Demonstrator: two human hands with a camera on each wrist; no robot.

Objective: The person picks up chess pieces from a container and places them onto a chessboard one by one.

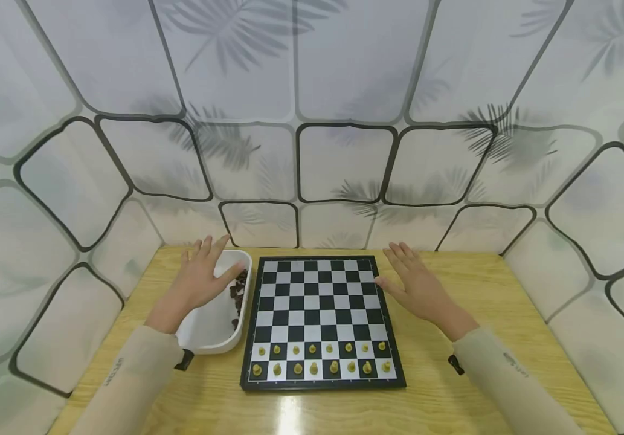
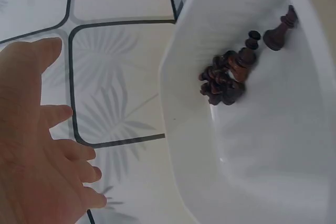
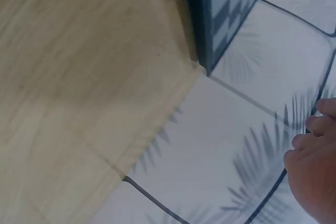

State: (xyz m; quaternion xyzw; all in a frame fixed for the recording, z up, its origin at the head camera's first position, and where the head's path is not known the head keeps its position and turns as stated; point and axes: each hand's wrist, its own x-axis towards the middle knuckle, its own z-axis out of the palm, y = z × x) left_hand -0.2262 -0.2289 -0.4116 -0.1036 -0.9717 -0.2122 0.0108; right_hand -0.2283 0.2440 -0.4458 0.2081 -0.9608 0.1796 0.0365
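Observation:
A black-and-white chessboard [image 1: 319, 299] lies in the middle of the table, with two rows of gold chess pieces [image 1: 313, 367] along its near edge. To its left stands a white plastic tub [image 1: 208, 329]. Dark brown chess pieces [image 2: 228, 77] are heaped against one wall inside it. My left hand [image 1: 200, 275] is held over the tub with its fingers spread, gripping nothing. At the board's far right edge hovers my right hand [image 1: 417, 287], fingers extended and empty; in the right wrist view only its edge shows.
The light wooden table [image 1: 485, 290] ends at a patterned curtain [image 1: 344, 163], which hangs behind it and on both sides. A bright glare spot lies on the wood in front of the board.

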